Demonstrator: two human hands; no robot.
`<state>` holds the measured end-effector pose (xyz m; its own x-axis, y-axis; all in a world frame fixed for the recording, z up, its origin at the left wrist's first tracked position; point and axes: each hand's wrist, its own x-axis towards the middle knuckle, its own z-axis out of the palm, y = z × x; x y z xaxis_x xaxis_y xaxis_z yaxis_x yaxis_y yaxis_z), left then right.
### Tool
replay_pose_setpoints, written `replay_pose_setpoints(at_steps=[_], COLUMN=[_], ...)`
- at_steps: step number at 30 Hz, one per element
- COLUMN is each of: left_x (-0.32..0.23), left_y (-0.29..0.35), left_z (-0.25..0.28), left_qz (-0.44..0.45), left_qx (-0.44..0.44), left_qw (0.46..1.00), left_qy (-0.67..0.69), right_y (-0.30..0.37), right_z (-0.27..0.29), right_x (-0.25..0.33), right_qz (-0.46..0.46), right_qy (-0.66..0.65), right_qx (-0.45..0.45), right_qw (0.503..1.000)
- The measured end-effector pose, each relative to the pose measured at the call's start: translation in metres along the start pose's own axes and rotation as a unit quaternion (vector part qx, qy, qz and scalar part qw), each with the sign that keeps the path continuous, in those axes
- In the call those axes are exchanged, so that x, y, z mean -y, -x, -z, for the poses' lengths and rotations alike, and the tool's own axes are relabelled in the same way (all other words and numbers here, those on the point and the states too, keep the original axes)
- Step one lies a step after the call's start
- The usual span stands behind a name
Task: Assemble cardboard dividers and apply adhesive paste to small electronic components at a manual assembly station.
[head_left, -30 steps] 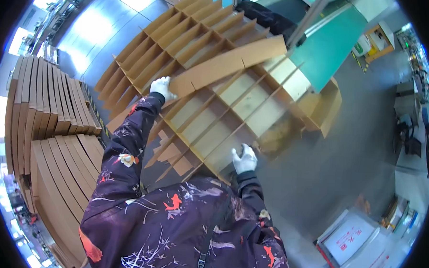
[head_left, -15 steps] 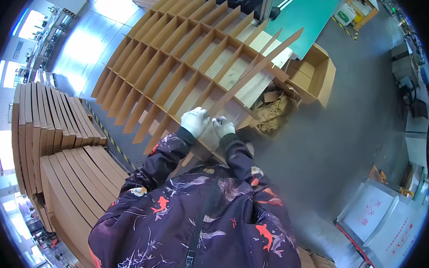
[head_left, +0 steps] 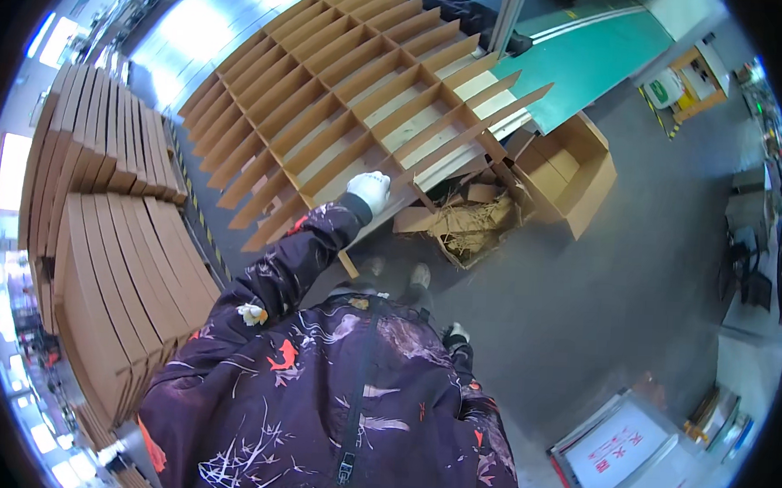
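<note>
A big grid of interlocked brown cardboard divider strips point(head_left: 340, 107) spreads out in front of me, its cells standing open upward. My left hand point(head_left: 371, 191), in a white glove, is closed at the near right corner of the grid, on the end of a long cardboard divider strip point(head_left: 465, 138). That strip slants away to the far right along the grid's edge. My right hand point(head_left: 459, 332), gloved too, hangs low by my right side, away from the grid. Its fingers are mostly hidden, and I see nothing in it.
Tall stacks of flat cardboard point(head_left: 128, 276) stand on the left. An open carton point(head_left: 577, 169) and a box of torn cardboard scraps point(head_left: 475, 226) sit on the floor beyond the grid's right end. A green-topped table point(head_left: 591, 61) lies behind; white panels point(head_left: 613, 450) stand at lower right.
My right hand has left the strip end and dropped down beside my body. The left hand stays at the grid corner. The view has shifted, and the strip lies closer along the grid.
</note>
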<state>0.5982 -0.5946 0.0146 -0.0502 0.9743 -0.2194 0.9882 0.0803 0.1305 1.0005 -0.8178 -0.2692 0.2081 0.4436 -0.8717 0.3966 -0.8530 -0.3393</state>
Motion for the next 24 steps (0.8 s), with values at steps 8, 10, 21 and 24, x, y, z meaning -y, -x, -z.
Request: replay_pose_setpoints(at_steps=[8,10,21,24], left_x=[-0.010,-0.010,-0.015,-0.024], left_y=[0.007,0.002,-0.001,0.000], left_z=[0.016,0.014,0.008,0.006], left_qz=[-0.030,-0.048,-0.007,-0.009], left_qx=[-0.035,-0.063,-0.005,0.026], left_qw=[0.999,0.997,1.000,0.999], left_qy=[-0.025,-0.022,-0.017,-0.034], right_y=[-0.037,-0.048,-0.036,-0.043], right_z=[0.042,0.043,0.035,0.030], right_x=[-0.046,-0.027,0.076,0.085], right_qz=[0.159,0.176,0.014,0.009], right_qy=[0.478,0.500,-0.007,0.002], right_qx=[0.059,0.078,0.079,0.089], right_qw=[0.862,0.844,0.997,0.996])
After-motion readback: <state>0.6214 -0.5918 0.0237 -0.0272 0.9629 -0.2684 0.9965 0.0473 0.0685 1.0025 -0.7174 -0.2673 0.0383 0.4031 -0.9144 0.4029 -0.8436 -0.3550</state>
